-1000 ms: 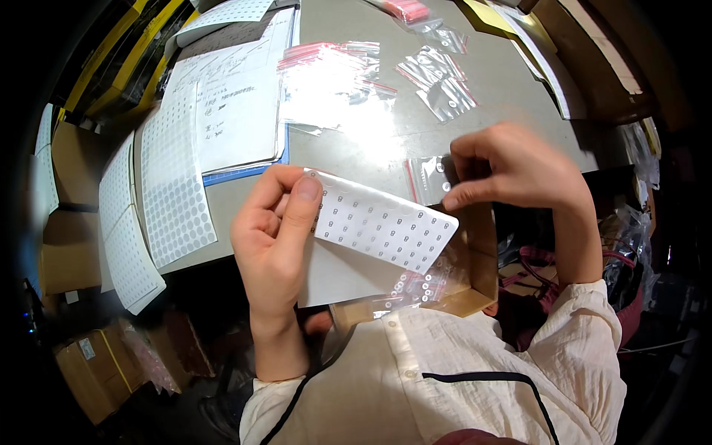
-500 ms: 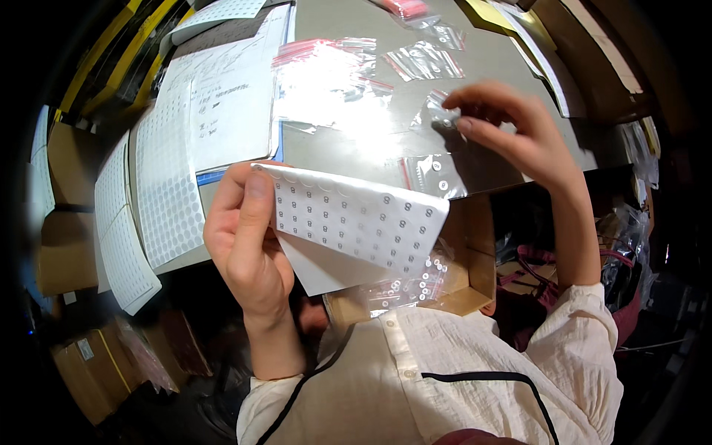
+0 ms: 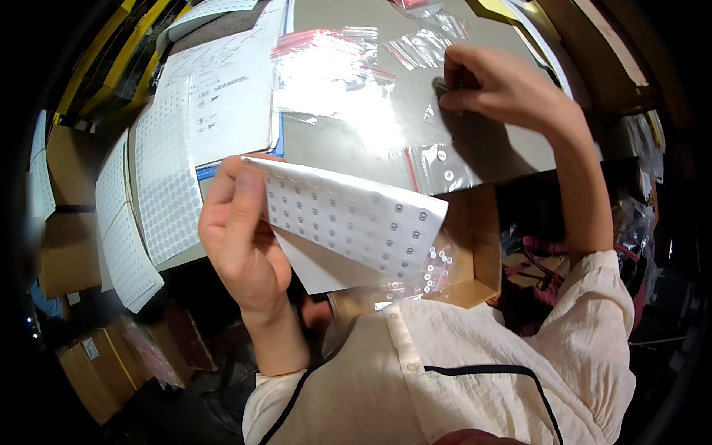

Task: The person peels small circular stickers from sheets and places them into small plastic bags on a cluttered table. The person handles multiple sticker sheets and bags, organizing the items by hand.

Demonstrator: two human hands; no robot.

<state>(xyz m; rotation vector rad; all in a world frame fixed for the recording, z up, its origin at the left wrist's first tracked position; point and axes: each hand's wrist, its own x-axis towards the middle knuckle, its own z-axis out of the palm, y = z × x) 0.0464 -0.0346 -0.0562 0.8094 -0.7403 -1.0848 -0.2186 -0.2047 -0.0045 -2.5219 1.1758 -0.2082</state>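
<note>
My left hand (image 3: 241, 226) pinches a folded white sheet of round stickers (image 3: 334, 211) between thumb and fingers, by its upper left corner. Small dark marks run in rows across its stickers, and its plain back hangs below. Over the table, my right hand (image 3: 486, 85) is closed, its curled fingers and thumb at a small clear zip bag (image 3: 430, 113) that is mostly hidden beneath it. Nearer me lies another clear zip bag (image 3: 434, 169) with a red seal strip and white round stickers on it.
A heap of red-topped zip bags (image 3: 326, 74) lies mid-table in glare, with more bags (image 3: 419, 50) beyond. Left are a handwritten paper (image 3: 230, 111) on a blue clipboard and several sticker sheets (image 3: 167, 170). Below the table edge, an open cardboard box (image 3: 475, 245) holds stickered bags (image 3: 437, 271).
My right hand has moved away from me and slightly left, its fingers curling in over the small zip bag. The left hand still grips the sticker sheet, nearly in place.
</note>
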